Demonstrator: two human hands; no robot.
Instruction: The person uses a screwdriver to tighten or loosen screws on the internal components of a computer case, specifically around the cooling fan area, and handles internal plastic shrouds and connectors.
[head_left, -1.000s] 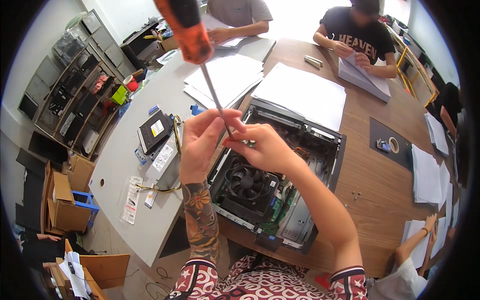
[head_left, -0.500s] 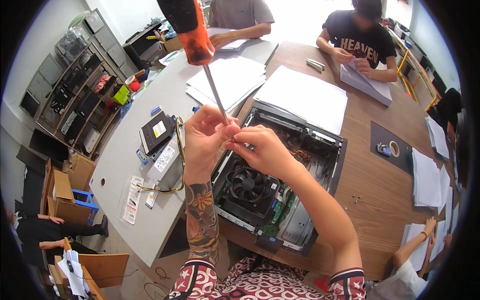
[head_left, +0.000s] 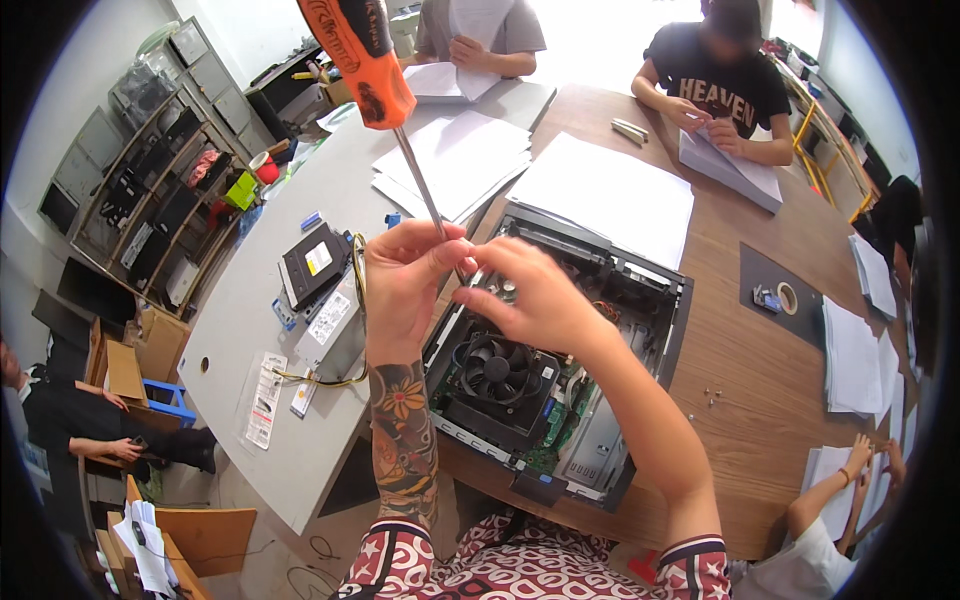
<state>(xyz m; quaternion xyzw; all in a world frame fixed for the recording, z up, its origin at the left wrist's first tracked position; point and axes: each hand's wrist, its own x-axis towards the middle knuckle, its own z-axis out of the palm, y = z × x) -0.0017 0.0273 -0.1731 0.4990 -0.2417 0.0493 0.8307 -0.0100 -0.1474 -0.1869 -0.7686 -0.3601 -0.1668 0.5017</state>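
My left hand pinches the metal shaft of a screwdriver between thumb and fingers. Its orange and black handle points up and away, the tip down. Close against it, my right hand curls thumb and forefinger around the tip; whatever small thing they hold there is hidden. Both hands are above an opened desktop computer case, which lies flat on the table. Inside it a black cooling fan and part of a green circuit board show. My hands cover part of the case's far left side.
Left of the case lie a power supply with cables, an optical drive and a blister pack. Several loose screws are to the right. A dark mat bears a tape roll. Paper stacks and co-workers surround the table.
The screwdriver's handle has swung slightly left. My right hand's thumb and forefinger have spread a little around the tip. Across the table, a co-worker has lifted a sheet.
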